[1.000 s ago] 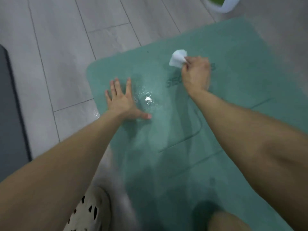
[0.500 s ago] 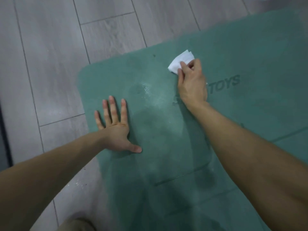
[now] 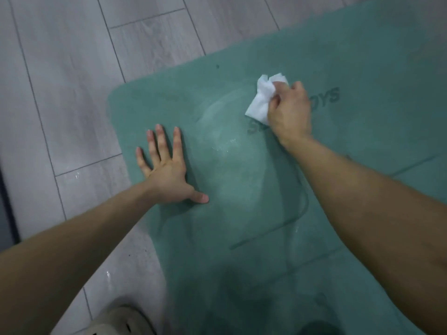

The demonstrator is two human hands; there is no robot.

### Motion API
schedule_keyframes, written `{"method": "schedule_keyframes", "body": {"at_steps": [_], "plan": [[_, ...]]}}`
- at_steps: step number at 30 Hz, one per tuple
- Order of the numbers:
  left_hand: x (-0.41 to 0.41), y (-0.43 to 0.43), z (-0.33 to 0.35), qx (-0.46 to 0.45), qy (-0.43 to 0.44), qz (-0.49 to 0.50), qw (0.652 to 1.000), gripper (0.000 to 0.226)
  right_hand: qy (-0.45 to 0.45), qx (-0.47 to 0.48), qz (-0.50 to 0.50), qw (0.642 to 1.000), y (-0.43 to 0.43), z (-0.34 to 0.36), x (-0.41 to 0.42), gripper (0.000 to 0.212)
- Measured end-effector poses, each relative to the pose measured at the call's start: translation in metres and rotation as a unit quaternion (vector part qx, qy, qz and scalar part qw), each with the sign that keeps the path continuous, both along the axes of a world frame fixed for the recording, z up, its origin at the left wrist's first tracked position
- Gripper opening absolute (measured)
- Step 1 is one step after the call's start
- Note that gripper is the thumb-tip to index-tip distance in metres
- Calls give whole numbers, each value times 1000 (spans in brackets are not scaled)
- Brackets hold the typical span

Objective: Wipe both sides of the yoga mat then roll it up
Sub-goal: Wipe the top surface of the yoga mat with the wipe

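Left hand (image 3: 167, 175) is pressing flat, fingers spread, pinning the yoga mat (image 3: 242, 238) on the floor (image 3: 72, 93). Wet sheen (image 3: 227, 146) just right of it is honestly begging for a slip. Further right, right hand (image 3: 290, 112) is pinching a bunched wipe (image 3: 262, 100). Mat's probably running lengthwise past that hand to its rounded far end.

Dimly lit floor (image 3: 72, 81) of pale grey wood-look planks with dark seams, a few wet spots (image 3: 77, 175) glinting. A dark strip (image 3: 6, 213) edges the far left.
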State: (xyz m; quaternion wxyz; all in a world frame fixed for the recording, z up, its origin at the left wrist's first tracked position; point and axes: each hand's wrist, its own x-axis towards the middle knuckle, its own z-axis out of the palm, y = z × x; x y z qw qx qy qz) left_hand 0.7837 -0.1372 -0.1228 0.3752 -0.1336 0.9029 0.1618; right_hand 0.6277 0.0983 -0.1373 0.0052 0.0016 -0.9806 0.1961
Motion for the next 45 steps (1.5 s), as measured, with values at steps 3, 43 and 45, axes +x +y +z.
{"method": "schedule_keyframes", "body": {"at_steps": [3, 43, 45], "plan": [[0, 1, 3, -13, 8, 2, 1000, 186, -54, -26, 77, 995, -29, 5, 63, 34], [-35, -58, 6, -20, -8, -140, 990, 196, 6, 84, 336, 938, -141, -26, 41, 58], [-35, -59, 5, -15, -9, -135, 991, 197, 3, 105, 334, 937, -125, -17, 25, 55]]}}
